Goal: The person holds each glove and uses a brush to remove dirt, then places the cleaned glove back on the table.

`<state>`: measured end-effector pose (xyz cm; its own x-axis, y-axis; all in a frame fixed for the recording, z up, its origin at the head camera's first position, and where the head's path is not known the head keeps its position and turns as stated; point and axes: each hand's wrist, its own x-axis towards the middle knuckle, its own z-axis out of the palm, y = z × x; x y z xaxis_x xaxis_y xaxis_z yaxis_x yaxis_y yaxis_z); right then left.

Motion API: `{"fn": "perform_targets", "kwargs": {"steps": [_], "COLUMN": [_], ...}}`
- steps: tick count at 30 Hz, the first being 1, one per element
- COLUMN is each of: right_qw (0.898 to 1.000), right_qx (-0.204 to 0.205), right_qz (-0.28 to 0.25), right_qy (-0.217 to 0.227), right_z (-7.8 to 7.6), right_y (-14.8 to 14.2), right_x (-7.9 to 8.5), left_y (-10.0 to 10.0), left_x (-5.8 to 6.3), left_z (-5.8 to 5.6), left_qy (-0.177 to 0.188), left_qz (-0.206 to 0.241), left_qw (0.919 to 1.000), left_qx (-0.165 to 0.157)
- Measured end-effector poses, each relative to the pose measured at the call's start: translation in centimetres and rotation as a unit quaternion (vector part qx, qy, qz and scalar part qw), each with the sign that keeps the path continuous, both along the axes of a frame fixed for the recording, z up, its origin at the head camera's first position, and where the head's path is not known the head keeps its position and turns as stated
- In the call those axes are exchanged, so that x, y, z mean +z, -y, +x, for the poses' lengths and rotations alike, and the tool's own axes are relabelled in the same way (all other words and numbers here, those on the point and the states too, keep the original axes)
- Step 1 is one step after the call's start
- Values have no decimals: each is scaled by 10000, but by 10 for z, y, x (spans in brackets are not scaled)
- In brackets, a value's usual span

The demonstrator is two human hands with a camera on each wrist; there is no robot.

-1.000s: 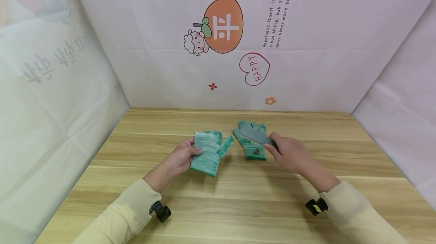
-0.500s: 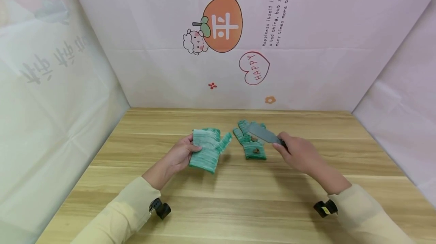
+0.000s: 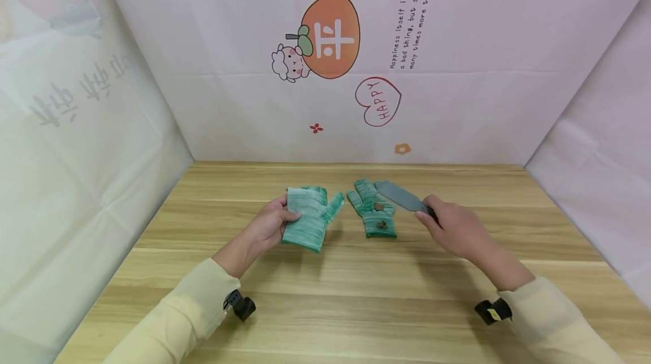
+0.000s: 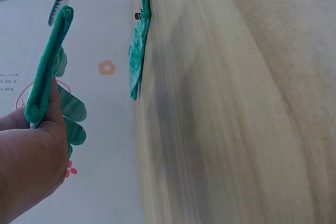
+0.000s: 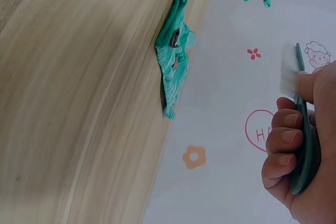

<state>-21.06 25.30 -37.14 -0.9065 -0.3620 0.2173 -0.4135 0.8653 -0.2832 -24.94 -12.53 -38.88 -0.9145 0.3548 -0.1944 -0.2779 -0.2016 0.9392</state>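
A green-and-white knitted glove (image 3: 307, 218) is raised above the table, its cuff toward me. My left hand (image 3: 261, 228) grips it by the left side, thumb on top. Another such glove (image 3: 363, 206) lies on the table, with brown bits (image 3: 382, 224) on its cuff and palm. My right hand (image 3: 458, 227) holds a scrub brush (image 3: 400, 195) by its dark green handle. White bristles (image 5: 289, 72) show in the right wrist view. The brush hangs above the lying glove's right side, apart from it, partly covering its fingers in the head view.
The wooden table (image 3: 325, 302) runs back to an upright white printed sheet (image 3: 244, 104). White sheets also stand at the left and right sides. A small black camera is strapped at each wrist.
The brush has lifted off to the right from over the lying glove, uncovering more of its palm and fingers. My left hand has raised its glove slightly.
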Motion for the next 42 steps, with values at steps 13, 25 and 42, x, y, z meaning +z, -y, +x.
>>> {"fn": "perform_targets", "kwargs": {"steps": [13, 25, 42], "right_qw": [9999, 9998, 9996], "right_qx": [-52, -102, -257], "right_qz": [-81, -75, -116], "right_qy": [-126, -145, 59], "right_z": [6, 7, 12], "right_y": [-9, -15, -17], "right_x": [-2, -6, -6], "left_y": [-1, -8, -28], "left_x": [0, -2, -3], "left_z": [-11, -22, -51], "left_qy": [-8, -83, -20], "left_qz": [-198, -213, -589], "left_qw": [9998, 9997, 9981], "left_qx": [80, 32, 177]}}
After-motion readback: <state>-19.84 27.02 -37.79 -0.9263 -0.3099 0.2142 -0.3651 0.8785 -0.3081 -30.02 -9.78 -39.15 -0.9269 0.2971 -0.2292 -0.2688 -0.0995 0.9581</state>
